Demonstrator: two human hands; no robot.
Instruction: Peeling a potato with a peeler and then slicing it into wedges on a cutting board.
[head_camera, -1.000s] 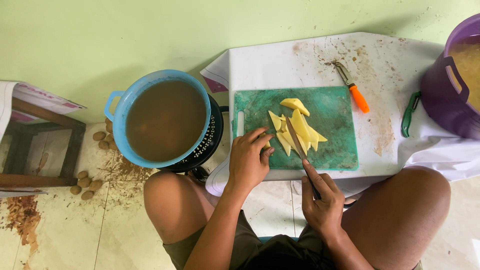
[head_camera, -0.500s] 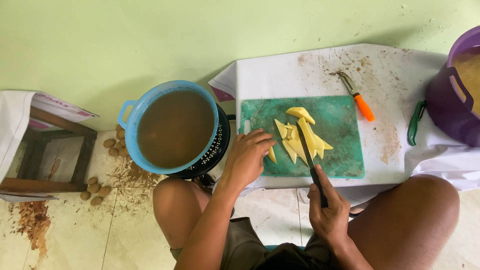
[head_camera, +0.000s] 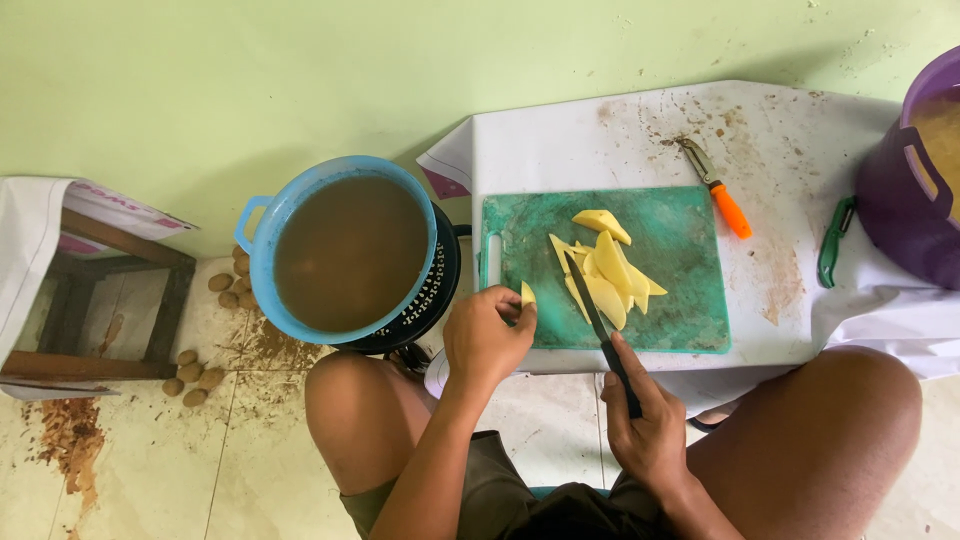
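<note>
A small yellow potato slice was pinched in the left hand over the green board's 9 o'clock edge. It looked light, stiff and probably wet, best taken by its flat sides. The right hand gripped a knife, blade pointing to 11 o'clock into the slice pile. A blue bowl sat at the board's 9 o'clock.

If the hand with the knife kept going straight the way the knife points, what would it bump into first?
The right hand holds a knife whose blade points up and slightly left across the green cutting board. It already lies over the yellow potato slices, so those come first, then probably bare board.
</note>
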